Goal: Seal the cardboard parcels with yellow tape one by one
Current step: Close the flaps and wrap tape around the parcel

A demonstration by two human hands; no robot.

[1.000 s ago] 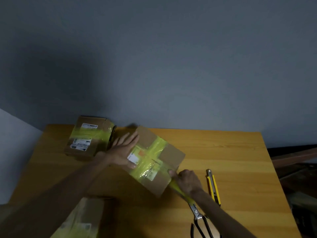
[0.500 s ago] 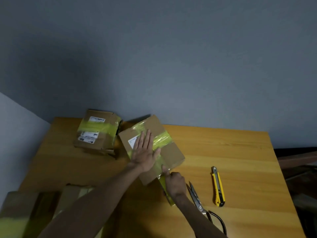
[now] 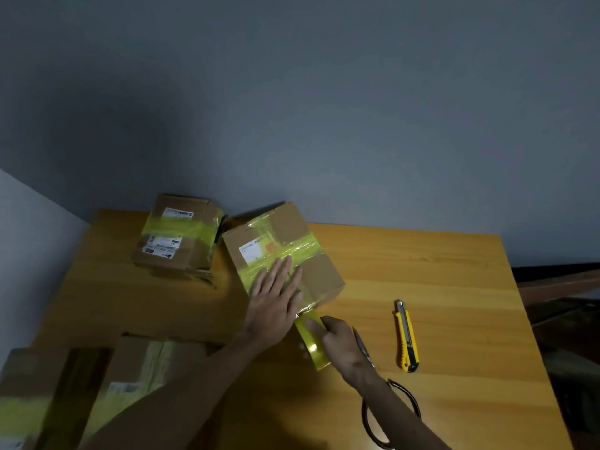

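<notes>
- Left hand (image 3: 276, 303) flat, fingers straight, pressing on parcel (image 3: 321, 274).
- Right hand (image 3: 341, 342) grips yellow tape roll (image 3: 313, 347) at parcel's near edge.
- White label (image 3: 251, 251): print unreadable.

Small packing station in a plain room: a wooden bench (image 3: 422, 271) stands against a bare grey-blue wall (image 3: 324, 108). It carries cardboard boxes with printed shipping labels, banded in yellow tape: a far-left parcel (image 3: 175, 235), a centre parcel (image 3: 276, 241) and two near-left parcels (image 3: 143, 368). At the near right are the tools: a roll of yellow tape (image 3: 313, 344), scissors (image 3: 363, 347) and a yellow utility knife (image 3: 406, 336).
</notes>
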